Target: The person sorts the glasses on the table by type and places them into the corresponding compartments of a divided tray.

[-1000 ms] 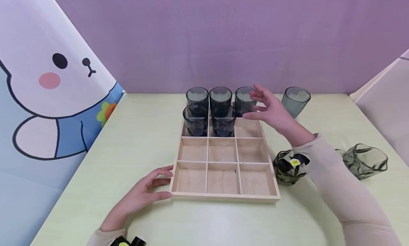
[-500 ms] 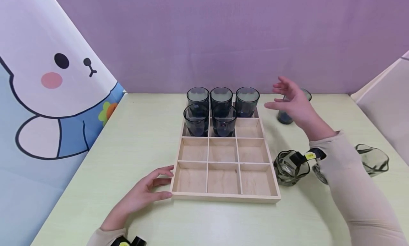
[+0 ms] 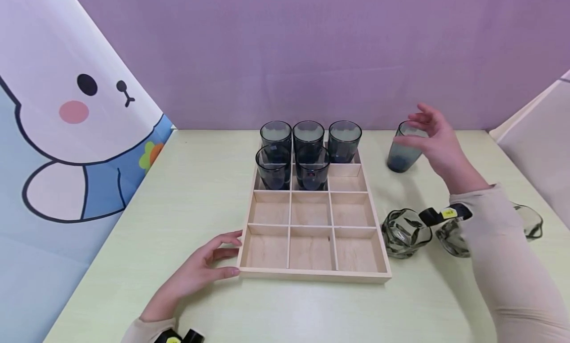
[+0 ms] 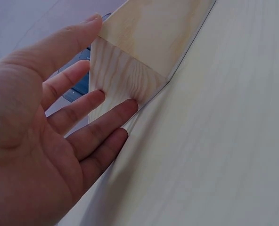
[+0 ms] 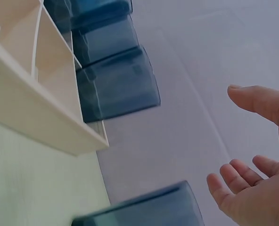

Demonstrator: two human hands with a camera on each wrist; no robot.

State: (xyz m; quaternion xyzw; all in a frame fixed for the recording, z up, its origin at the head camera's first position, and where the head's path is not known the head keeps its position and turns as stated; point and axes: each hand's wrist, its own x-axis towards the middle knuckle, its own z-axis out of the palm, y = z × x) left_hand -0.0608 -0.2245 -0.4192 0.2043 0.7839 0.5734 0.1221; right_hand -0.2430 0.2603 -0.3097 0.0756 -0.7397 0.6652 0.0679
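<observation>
Five glasses (image 3: 313,173) stand in the box (image 3: 310,209); the left hand (image 3: 201,266) (fingers spread) touches its side — the right hand (image 3: 436,145), fingers apart, hovers near another glass (image 3: 400,157).

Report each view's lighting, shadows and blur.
Head view: bright, soft shadow beside the beige right sleeve, sheen on the pale green table; left wrist: dimmer, blurry shadow on the table near the bare left hand; right wrist: dim, bluish, the blue-tinted glass tumbler at the lower edge slightly soft.
</observation>
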